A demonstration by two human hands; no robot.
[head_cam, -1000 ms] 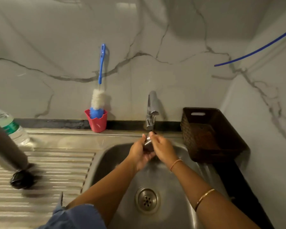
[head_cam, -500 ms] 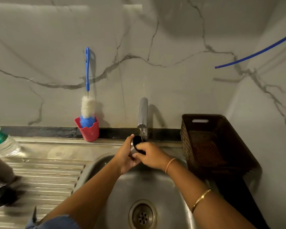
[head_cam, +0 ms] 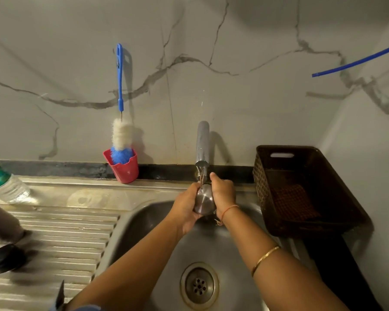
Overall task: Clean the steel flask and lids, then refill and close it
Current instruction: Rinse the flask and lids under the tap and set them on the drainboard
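Observation:
Both my hands hold a small steel lid [head_cam: 204, 202] under the tap [head_cam: 202, 146], over the back of the sink basin [head_cam: 144, 223]. A thin stream of water runs from the spout onto the lid. My left hand [head_cam: 185, 207] cups the lid from the left, and my right hand [head_cam: 223, 192] grips it from the right with the thumb up by the spout. The steel flask [head_cam: 0, 219] lies blurred at the left edge on the drainboard. A black lid [head_cam: 6, 258] sits just below it.
A red cup [head_cam: 124, 169] with a blue-handled bottle brush [head_cam: 121, 129] stands against the wall, left of the tap. A dark brown basket [head_cam: 305, 189] sits right of the sink. A plastic water bottle [head_cam: 3, 182] lies at far left. The drain [head_cam: 199, 286] is near me.
The lid has turned in my hands: its dark inside faced me half a second ago, and its steel outside shows now. My view has shifted slightly to the right.

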